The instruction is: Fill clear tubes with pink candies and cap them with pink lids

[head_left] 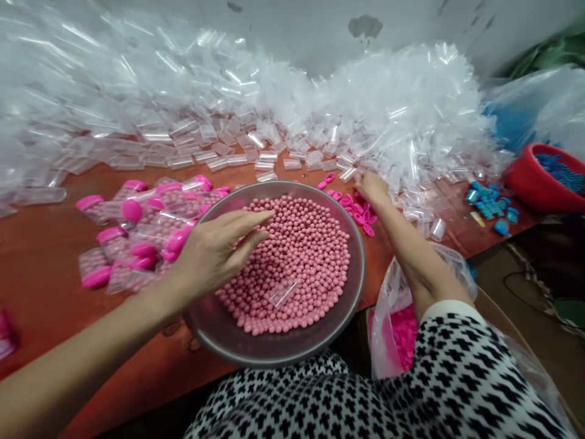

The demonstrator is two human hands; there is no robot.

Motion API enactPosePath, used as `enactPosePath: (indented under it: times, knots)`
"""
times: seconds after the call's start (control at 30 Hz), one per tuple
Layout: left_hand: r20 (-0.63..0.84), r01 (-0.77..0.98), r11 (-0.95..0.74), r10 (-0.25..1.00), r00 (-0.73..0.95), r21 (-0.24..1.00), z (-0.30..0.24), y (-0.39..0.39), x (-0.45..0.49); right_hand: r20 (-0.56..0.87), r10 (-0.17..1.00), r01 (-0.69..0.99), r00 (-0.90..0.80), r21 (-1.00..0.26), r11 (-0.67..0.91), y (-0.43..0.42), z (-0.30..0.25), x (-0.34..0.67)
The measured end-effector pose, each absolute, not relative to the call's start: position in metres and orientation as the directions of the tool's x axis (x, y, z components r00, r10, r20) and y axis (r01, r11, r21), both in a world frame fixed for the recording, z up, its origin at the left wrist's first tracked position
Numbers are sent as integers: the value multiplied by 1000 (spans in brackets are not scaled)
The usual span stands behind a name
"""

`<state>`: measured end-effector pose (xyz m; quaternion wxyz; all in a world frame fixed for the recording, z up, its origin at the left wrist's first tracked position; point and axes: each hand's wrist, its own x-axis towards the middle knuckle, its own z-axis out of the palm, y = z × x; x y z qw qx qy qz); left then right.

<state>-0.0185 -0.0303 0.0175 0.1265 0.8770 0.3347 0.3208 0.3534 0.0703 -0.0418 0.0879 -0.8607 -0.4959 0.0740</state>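
A metal bowl of pink beads stands at the table's front edge, with one transparent tube lying on the beads. My left hand hovers above the bowl's left side, thumb and fingers apart, holding nothing visible. Beyond the bowl's right rim, my right hand reaches down beside loose pink caps and the front of the tube pile; its fingertips are hidden. Bead-filled tubes with pink caps lie heaped left of the bowl.
A tall heap of transparent tubes lines the back of the orange table. At right are blue pieces and a red bowl of blue items. A plastic bag holding pink pieces sits below the table edge.
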Motion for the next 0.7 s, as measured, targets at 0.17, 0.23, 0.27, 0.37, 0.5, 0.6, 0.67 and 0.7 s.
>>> enactPosePath:
  times: [0.17,0.23,0.27,0.37,0.5,0.6,0.67,0.7]
  knots:
    - [437,526,-782,623,649,333,27,-27,0,203,910,902,361,-324,-285,41,-28,354]
    - [441,557,-775,630,640,299,32,-27,16,313,925,872,214,-489,-36,15,-10,344]
    - [452,562,-780,621,640,275,34,-27,27,298,945,810,132,-582,71,-1,0,335]
    - [467,519,-833,542,699,189,39,-33,58,166,971,556,-173,-798,235,-47,24,299]
    - [340,432,-890,455,823,143,41,-45,74,155,970,398,-190,-890,220,-90,24,259]
    - [215,443,-885,465,859,145,38,-44,57,89,989,150,-119,-983,107,-106,11,258]
    - [145,493,-851,519,843,180,34,-37,42,120,993,93,-24,-988,121,-112,3,275]
    - [117,524,-824,554,824,213,31,-34,36,150,987,123,54,-982,142,-113,0,288]
